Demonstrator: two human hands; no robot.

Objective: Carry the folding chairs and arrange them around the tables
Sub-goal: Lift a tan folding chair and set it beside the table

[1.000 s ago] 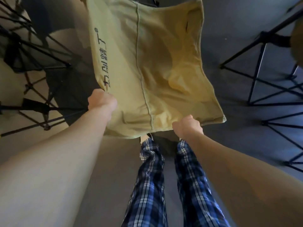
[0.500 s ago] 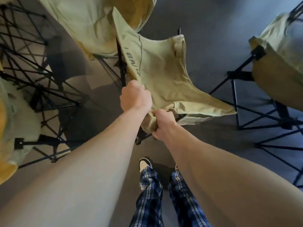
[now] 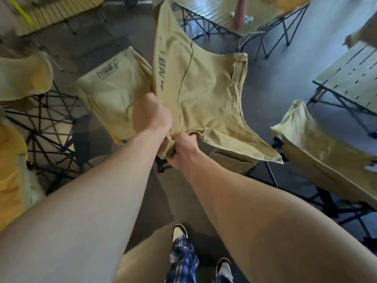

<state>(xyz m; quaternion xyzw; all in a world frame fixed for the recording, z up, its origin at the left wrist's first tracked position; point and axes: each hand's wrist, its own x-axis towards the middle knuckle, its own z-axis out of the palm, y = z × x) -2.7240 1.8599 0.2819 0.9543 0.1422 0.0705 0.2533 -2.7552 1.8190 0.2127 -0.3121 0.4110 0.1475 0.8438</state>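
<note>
A: Where was the folding chair (image 3: 206,99)?

B: At the centre, held above the floor (image 3: 132,33), with another chair (image 3: 114,92) just beside it at 9 o'clock and a slatted bench (image 3: 350,76) off at 3 o'clock.

A: How would it handle?

B: Light, I judged; soft canvas, slack and floppy, so the bunched corner gave the firmest hold.

A: And the hands?

B: Left hand (image 3: 152,115) and right hand (image 3: 183,150) each had fingers curled tight round that fabric
</note>
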